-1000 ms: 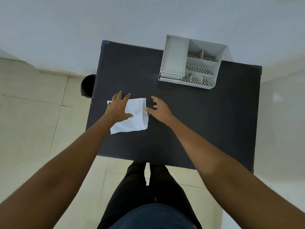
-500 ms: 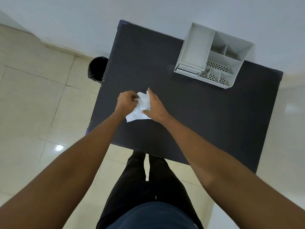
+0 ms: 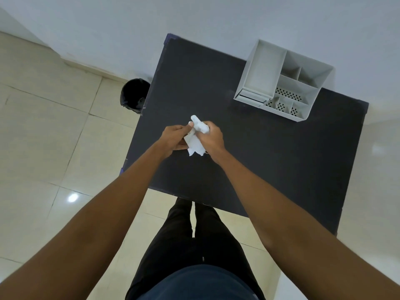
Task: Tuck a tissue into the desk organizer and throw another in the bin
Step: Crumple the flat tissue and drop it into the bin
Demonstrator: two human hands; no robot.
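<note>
A white tissue [image 3: 195,139] is bunched up between both my hands above the middle of the black desk [image 3: 270,159]. My left hand [image 3: 174,138] pinches its left side and my right hand [image 3: 211,137] is closed around its right side, with a crumpled end sticking up past the fingers. The white desk organizer [image 3: 259,74] stands at the far right of the desk, its compartments showing nothing inside. The black bin [image 3: 134,95] sits on the floor just left of the desk. No second tissue is in view.
Pale floor tiles [image 3: 54,137] lie to the left of the desk, and a white wall [image 3: 194,18] runs behind it. My legs [image 3: 194,245] stand at the desk's near edge.
The tissue lay flat on the desk under my left hand a second ago. Both hands have since gathered it and crumpled it into a bunch held between them.
</note>
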